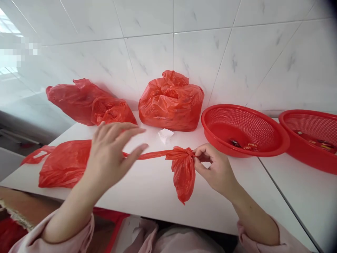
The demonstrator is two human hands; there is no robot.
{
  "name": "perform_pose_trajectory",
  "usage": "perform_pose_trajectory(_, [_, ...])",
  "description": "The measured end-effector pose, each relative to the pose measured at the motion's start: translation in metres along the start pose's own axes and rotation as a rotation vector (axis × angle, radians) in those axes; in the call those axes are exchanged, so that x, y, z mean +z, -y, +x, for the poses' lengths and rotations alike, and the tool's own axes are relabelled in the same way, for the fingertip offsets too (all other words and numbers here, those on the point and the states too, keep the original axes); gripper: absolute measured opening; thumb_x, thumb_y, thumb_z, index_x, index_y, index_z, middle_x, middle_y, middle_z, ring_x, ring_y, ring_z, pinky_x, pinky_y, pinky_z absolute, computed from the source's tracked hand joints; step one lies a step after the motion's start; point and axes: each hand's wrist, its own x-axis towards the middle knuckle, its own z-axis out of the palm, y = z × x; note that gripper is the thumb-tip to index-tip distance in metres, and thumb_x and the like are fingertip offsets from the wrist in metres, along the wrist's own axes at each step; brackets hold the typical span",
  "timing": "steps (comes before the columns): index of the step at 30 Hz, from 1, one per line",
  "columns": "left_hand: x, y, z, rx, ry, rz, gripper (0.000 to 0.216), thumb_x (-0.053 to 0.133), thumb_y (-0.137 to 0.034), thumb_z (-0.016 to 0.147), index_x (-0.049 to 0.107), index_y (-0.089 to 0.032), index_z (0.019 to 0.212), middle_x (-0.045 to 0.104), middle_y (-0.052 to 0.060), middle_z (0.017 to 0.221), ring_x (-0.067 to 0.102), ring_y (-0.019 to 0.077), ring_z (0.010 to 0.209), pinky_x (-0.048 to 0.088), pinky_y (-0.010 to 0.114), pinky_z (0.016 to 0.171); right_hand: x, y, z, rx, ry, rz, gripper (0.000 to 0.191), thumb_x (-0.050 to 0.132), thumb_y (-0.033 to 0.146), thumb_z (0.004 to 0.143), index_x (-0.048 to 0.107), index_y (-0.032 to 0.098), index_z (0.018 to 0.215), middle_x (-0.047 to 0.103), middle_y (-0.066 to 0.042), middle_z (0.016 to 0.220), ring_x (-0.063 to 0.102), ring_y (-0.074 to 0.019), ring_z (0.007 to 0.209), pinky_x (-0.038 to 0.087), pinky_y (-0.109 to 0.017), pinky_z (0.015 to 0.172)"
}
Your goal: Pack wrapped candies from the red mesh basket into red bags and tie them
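My right hand (214,168) pinches the edge of a knotted, bunched part of a red plastic bag (184,175) between thumb and fingertips. From that knot a thin twisted strand of red plastic (155,154) stretches left and passes behind my left hand. My left hand (110,154) is raised with fingers apart and thumb out, holding nothing. Behind it lies a filled red plastic bag (65,163), partly covered by the hand. Whether the strand joins this bag is hidden.
Against the tiled wall stand a full red bag (171,105) and more red bags (81,100). A crumpled white paper (165,135) lies before them. At right, a red plastic basket (246,109) and a second red basket (308,154) hold small items. The white table (147,189) has a seam.
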Motion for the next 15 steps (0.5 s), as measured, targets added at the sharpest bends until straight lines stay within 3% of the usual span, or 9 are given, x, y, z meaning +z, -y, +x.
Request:
perform_pose_trajectory(3, [0.01,-0.019,-0.004,0.166,0.249,0.003,0.037,0.062,-0.048,0.085,0.064,-0.027,0.115,0.068,0.005,0.115,0.056,0.03,0.114,0.019,0.06,0.109,0.002,-0.002,-0.001,-0.064,-0.001,0.005,0.015,0.057,0.011,0.081,0.048,0.022,0.082,0.061,0.004,0.081,0.061,-0.0087,0.069,0.052,-0.021,0.067])
perform_pose_trajectory(5, [0.015,-0.024,-0.005,0.143,0.46,-0.144,0.022,0.056,-0.042,0.091,0.068,-0.027,0.101,0.072,-0.001,0.093,0.063,0.0221,0.098,0.019,0.056,0.111,0.003,-0.006,-0.001,-0.085,-0.013,0.018,0.015,0.057,0.01,0.081,0.049,0.022,0.083,0.062,0.004,0.083,0.062,-0.0092,0.073,0.054,-0.022,0.071])
perform_pose_trajectory(7, [0.016,-0.024,-0.004,0.065,0.577,-0.313,0.027,0.048,-0.035,0.095,0.066,-0.024,0.079,0.068,-0.006,0.073,0.063,0.0128,0.075,0.023,0.048,0.112,0.003,-0.01,0.0,-0.081,-0.019,0.039,0.015,0.057,0.01,0.082,0.05,0.023,0.084,0.064,0.003,0.085,0.064,-0.0103,0.077,0.054,-0.023,0.074])
perform_pose_trajectory(9, [0.014,-0.025,-0.003,-0.026,0.603,-0.455,0.034,0.048,-0.035,0.096,0.061,-0.022,0.068,0.064,-0.009,0.067,0.057,0.0082,0.063,0.026,0.041,0.112,0.002,-0.014,0.001,-0.054,0.005,0.064,0.012,0.055,0.011,0.084,0.052,0.023,0.085,0.065,0.002,0.087,0.064,-0.0112,0.079,0.055,-0.024,0.074])
perform_pose_trajectory(11, [0.012,-0.028,-0.002,-0.101,0.607,-0.564,0.031,0.051,-0.037,0.094,0.062,-0.022,0.069,0.063,-0.008,0.068,0.054,0.0084,0.061,0.035,0.036,0.105,0.001,-0.013,0.002,-0.027,0.019,0.08,0.012,0.051,0.012,0.087,0.055,0.023,0.09,0.066,0.001,0.093,0.065,-0.0121,0.084,0.055,-0.026,0.076])
perform_pose_trajectory(13, [0.012,-0.031,-0.001,-0.167,0.626,-0.646,0.027,0.052,-0.038,0.094,0.066,-0.023,0.076,0.064,-0.005,0.073,0.055,0.0107,0.066,0.044,0.029,0.088,0.002,-0.007,0.002,-0.053,0.02,0.076,0.017,0.049,0.013,0.089,0.057,0.024,0.099,0.065,-0.001,0.103,0.064,-0.0133,0.094,0.054,-0.029,0.083])
perform_pose_trajectory(15, [0.016,-0.033,0.0,-0.229,0.629,-0.723,0.025,0.051,-0.039,0.094,0.069,-0.024,0.084,0.066,-0.003,0.081,0.057,0.0124,0.072,0.046,0.025,0.072,0.005,-0.001,0.001,-0.148,0.089,0.05,0.024,0.057,0.019,0.087,0.056,0.025,0.11,0.063,-0.003,0.114,0.06,-0.016,0.106,0.05,-0.033,0.094])
